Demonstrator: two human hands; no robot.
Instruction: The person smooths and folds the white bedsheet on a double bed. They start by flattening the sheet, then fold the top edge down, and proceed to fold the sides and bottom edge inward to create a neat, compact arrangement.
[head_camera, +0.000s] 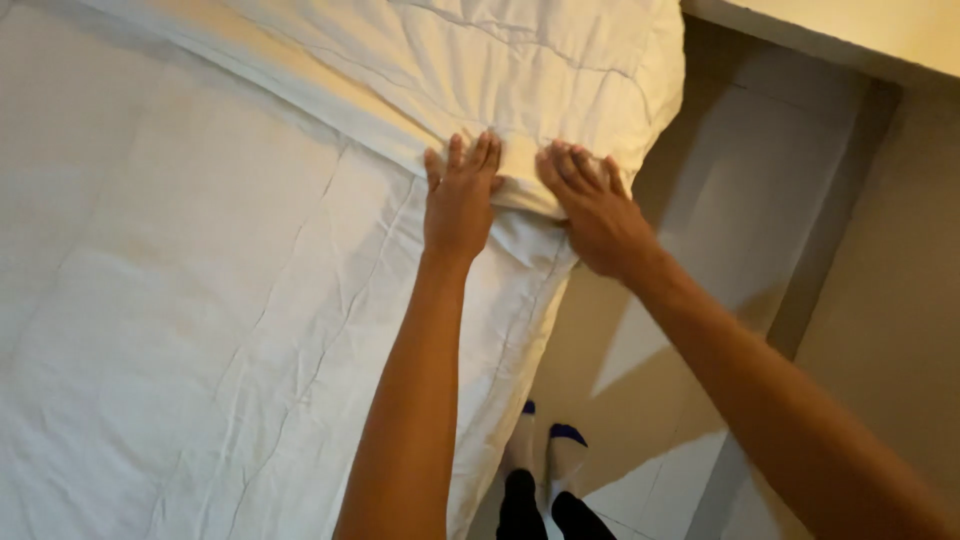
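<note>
A wide bed (180, 330) fills most of the room from where I stand, spread with a white quilted cover that shows long creases running down its length. Across the head of the bed lies a thick white duvet (520, 70), folded back on itself so that its doubled edge runs slantwise from the upper left down to the bed's right side. Beside the bed, the floor (740, 200) is laid with large pale tiles, crossed by angular shadows. A light-coloured ledge (850, 30) juts in at the top right corner.

The person leans over the bed's right edge, both arms stretched forward. The left hand (460, 195) lies flat and unclenched, fingers together, pressing on the folded edge of the duvet. The right hand (590, 205) sits just beside it, fingers spread and slightly bent over the same fold near its corner, resting on it rather than gripping. Below, on the floor close to the bed, stand the person's feet in white socks (548, 455) with blue toes.
</note>
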